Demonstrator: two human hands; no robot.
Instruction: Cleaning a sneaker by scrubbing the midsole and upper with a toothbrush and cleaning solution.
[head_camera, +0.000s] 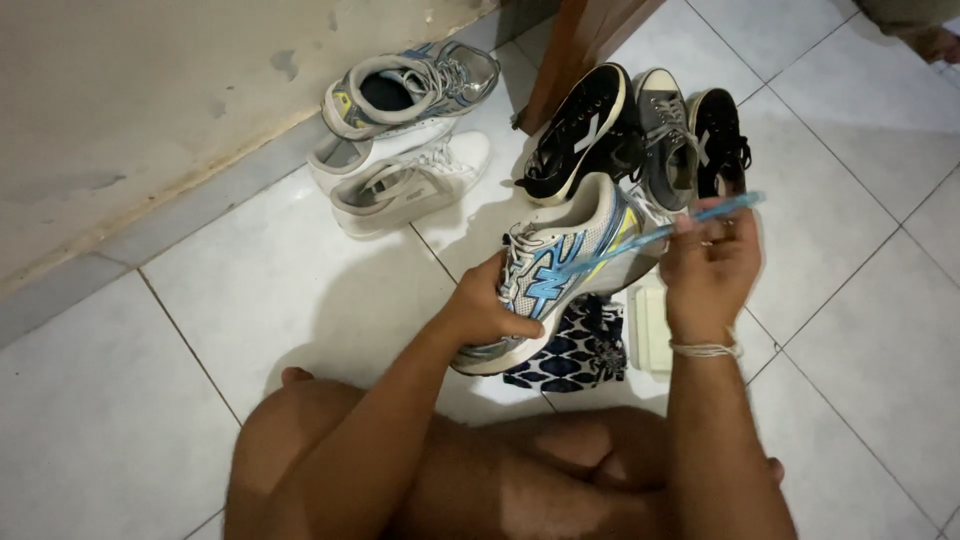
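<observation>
So the grey-and-blue sneaker (548, 275) is up off the floor, held in front of me over a patterned blue cloth (575, 350). My left hand (483, 310) has a clenched grip around its side near the laces, toe pointing away and up. My right hand (708, 265) is closed around a clear blue toothbrush (660, 232), which lies across the shoe's upper with its far end toward the laces — I can't tell whether the bristles are actually touching.

A pale rectangular block (652, 330) sits on the tile floor (250, 290) just beside the cloth, under my right wrist. Further out: a black pair (585, 130) with a grey sneaker (668, 140) between them by a wooden leg (575, 50), and a white pair (400, 175) plus one more grey-blue shoe (410, 85) along the wall (150, 90).

What worries me — the left hand only pinches one side, so a hard scrub could twist the shoe loose and drop it.
</observation>
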